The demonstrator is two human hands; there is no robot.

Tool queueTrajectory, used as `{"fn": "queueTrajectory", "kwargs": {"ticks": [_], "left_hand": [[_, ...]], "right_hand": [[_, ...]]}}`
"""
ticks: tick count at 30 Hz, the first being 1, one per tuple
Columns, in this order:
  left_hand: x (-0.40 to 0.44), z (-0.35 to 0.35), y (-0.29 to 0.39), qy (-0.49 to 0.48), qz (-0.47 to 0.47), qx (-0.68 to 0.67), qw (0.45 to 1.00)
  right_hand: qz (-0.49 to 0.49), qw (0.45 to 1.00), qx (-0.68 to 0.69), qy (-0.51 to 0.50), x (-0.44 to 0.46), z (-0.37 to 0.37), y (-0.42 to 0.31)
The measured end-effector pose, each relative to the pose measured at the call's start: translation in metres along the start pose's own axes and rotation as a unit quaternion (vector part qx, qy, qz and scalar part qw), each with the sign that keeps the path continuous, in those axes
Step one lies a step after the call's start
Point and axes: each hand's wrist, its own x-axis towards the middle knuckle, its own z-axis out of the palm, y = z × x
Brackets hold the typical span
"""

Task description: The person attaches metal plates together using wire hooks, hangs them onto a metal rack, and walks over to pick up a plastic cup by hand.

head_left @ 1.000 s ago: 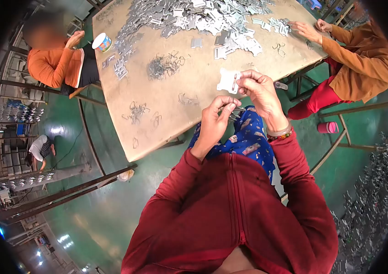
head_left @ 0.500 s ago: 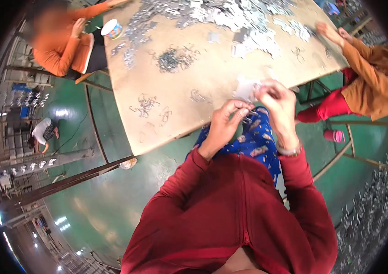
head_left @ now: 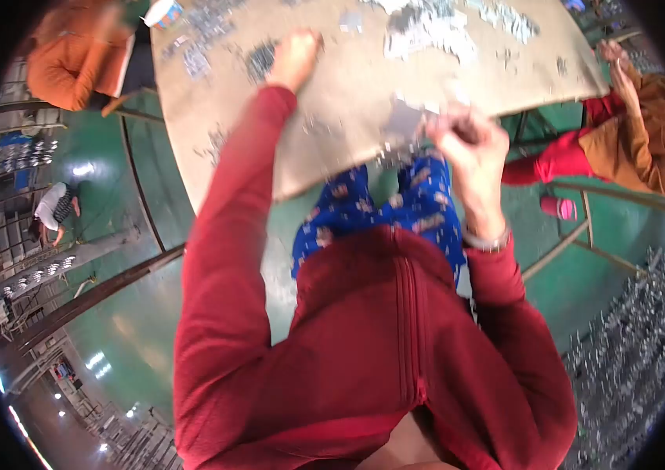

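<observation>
My left hand (head_left: pixel 296 59) reaches far across the brown-topped table (head_left: pixel 356 82), beside a pile of small dark wire pieces (head_left: pixel 260 61). Its fingers are curled and blurred; what they hold, if anything, is hidden. Close to the table's near edge, my right hand (head_left: pixel 471 141) is closed in a pinch, and I cannot make out what is between the fingertips. A flat grey metal plate (head_left: pixel 403 117) lies just left of that hand. Small shiny metal bits (head_left: pixel 390 154) show below the plate, smeared by motion.
Heaps of flat silver pieces (head_left: pixel 430 31) cover the table's far side. A person in orange (head_left: pixel 74 59) sits at left, another person (head_left: pixel 646 133) at right. A tub (head_left: pixel 162 13) stands at the far left corner. A pink container (head_left: pixel 558 207) is below at right.
My left hand has left my right hand and stretched forward and left to the dark wire pile. My right hand stays pinched near the table edge. The view has shifted slightly.
</observation>
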Motion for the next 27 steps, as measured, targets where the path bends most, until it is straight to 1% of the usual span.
{"fn": "queueTrajectory", "kwargs": {"ticks": [1,2,3,5,6,9,10,11,12,13,14,16,19,23,26,27], "left_hand": [[0.002,-0.008,0.002,0.017,0.039,0.016,0.999],[0.001,0.000,-0.003,0.040,0.083,0.076,0.993],[-0.002,0.009,-0.007,0.014,0.020,-0.008,1.000],[-0.007,0.018,-0.012,-0.028,-0.105,-0.171,0.979],[-0.006,0.005,0.004,0.045,-0.091,-0.168,0.980],[-0.016,0.012,0.009,0.188,0.008,-0.168,0.968],[-0.013,-0.004,0.026,0.215,-0.028,-0.123,0.968],[-0.016,-0.021,0.045,0.154,-0.102,-0.291,0.939],[-0.022,-0.046,0.070,0.087,-0.170,-0.448,0.873],[-0.037,-0.078,0.100,0.044,-0.190,-0.558,0.807],[-0.047,-0.106,0.124,0.000,-0.197,-0.657,0.727],[-0.061,-0.128,0.143,-0.059,-0.184,-0.695,0.692],[-0.074,-0.140,0.166,-0.041,-0.204,-0.766,0.608],[-0.073,-0.131,0.165,-0.063,-0.212,-0.769,0.600],[-0.070,-0.132,0.169,-0.077,-0.229,-0.790,0.563],[-0.070,-0.131,0.170,-0.081,-0.225,-0.787,0.568]], "right_hand": [[-0.005,0.998,0.069,-0.001,0.004,0.003,0.005],[-0.002,0.997,0.081,0.002,0.004,0.005,0.004],[-0.002,0.996,0.094,0.005,0.004,0.006,0.002],[-0.006,0.996,0.094,0.009,0.003,0.008,0.004],[-0.012,0.995,0.093,0.013,0.003,0.008,0.003],[-0.033,0.996,0.077,0.036,0.002,0.005,0.008],[-0.027,0.997,0.065,0.038,0.000,0.003,0.009],[-0.020,0.998,0.054,0.040,-0.002,0.001,0.010],[-0.016,0.998,0.042,0.042,-0.003,-0.002,0.011],[-0.009,0.998,0.043,0.046,-0.004,-0.005,0.016],[-0.011,0.998,0.043,0.054,-0.004,-0.008,0.020],[-0.003,0.997,0.055,0.060,-0.008,-0.008,0.025],[0.010,0.997,0.052,0.048,-0.013,-0.006,0.018],[-0.001,0.996,0.052,0.067,-0.017,-0.006,0.022],[-0.016,0.994,0.089,0.063,-0.019,-0.008,0.028],[-0.019,0.993,0.101,0.062,-0.020,-0.007,0.028]]}}
